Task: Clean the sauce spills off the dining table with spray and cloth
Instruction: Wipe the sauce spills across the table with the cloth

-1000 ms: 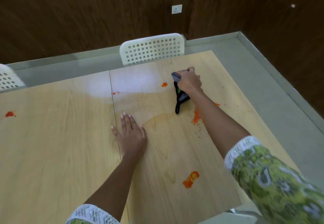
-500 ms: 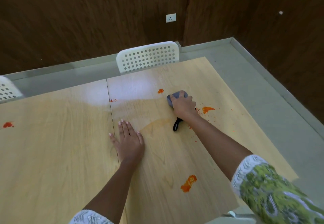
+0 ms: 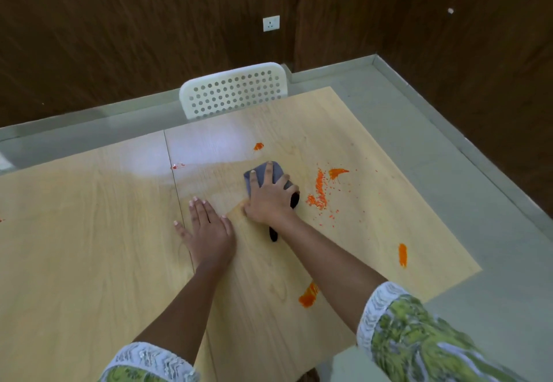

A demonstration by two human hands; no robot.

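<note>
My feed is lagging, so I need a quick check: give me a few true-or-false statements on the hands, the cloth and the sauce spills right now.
1. The right hand presses the grey cloth on the table. True.
2. The left hand holds a spray bottle. False: it lies flat on the table, holding nothing.
3. All sauce is wiped off. False: orange spills remain, such as the scattered patch right of the cloth and a smear near the front edge.
4. A white perforated chair stands at the table's far side. True.
5. The cloth covers the small spot beyond it. False: the spot lies uncovered.
</note>
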